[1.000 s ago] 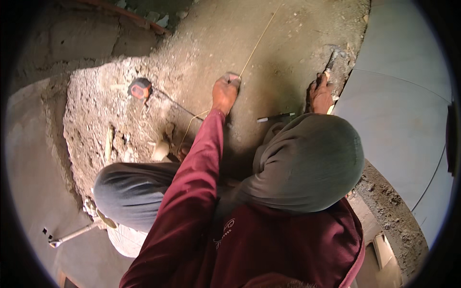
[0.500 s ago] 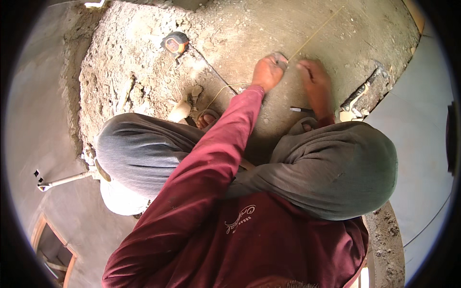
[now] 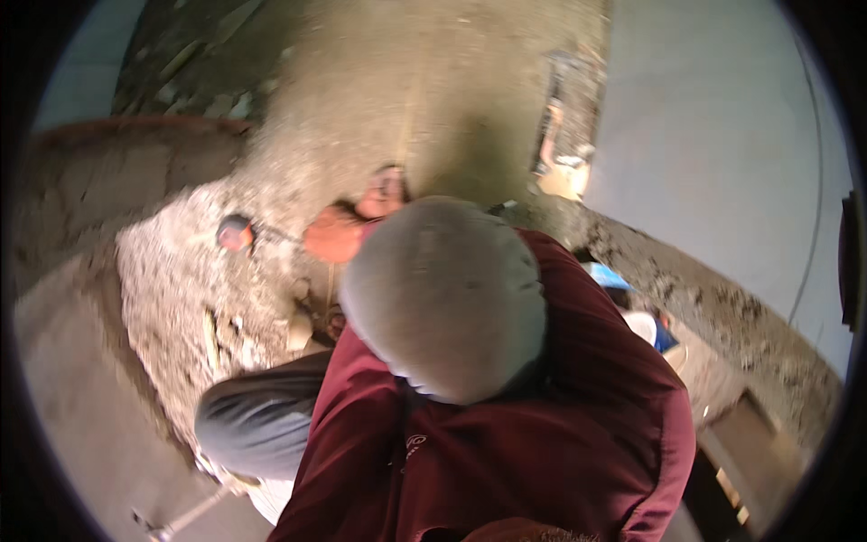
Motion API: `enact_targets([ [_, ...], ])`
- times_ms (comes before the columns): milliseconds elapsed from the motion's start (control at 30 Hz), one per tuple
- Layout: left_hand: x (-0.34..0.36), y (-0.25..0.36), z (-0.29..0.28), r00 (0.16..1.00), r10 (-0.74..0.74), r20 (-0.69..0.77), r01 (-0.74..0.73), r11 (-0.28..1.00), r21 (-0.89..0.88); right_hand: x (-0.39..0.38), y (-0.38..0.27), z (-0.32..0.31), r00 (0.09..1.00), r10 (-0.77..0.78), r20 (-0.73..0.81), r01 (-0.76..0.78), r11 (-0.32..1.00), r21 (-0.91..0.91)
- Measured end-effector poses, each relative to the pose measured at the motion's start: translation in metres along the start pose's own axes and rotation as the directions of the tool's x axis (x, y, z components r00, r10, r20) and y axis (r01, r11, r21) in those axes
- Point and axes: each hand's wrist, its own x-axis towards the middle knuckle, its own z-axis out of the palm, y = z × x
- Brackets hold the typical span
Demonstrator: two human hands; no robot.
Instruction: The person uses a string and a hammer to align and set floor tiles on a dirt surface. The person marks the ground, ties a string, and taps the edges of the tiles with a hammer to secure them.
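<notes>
The blurred head view shows my left hand [image 3: 332, 233] closed around the thin yellow string [image 3: 409, 126], which trails below it. Just above and right of it, my right hand [image 3: 381, 190] has curled fingers at the string, close to the left one. An orange-and-black tape measure [image 3: 235, 233] lies left of my hands on rough rubble, a dark rod or line running from it. A hand tool [image 3: 551, 117] with a pale handle rests in a rough channel to the right. My raised knee hides much of my forearms.
Grey tiled surface [image 3: 704, 154] at right, beside a broken concrete edge [image 3: 741, 307]. Blue and white items [image 3: 643, 330] lie beside my right side. Broken rubble [image 3: 158, 280] and a plastered block [image 3: 63, 379] are at left, with a pale pipe [image 3: 190, 515] low down.
The view has swung, shifting the scene. My right hand has left the hand tool at the right and joined my left hand on the string. Both hands now sit closer to my knee.
</notes>
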Motion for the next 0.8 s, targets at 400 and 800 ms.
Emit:
enact_targets([
  [400,0.004,0.003,0.003,0.997,-0.042,0.060,0.048,0.993,-0.109,-0.022,0.001,-0.038,0.969,-0.218,-0.120,0.246,0.912,0.330],
  [800,0.015,-0.019,-0.011,0.946,-0.150,0.288,0.137,0.988,0.065,-0.056,-0.017,-0.119,0.773,-0.220,-0.595,0.388,0.906,0.168],
])
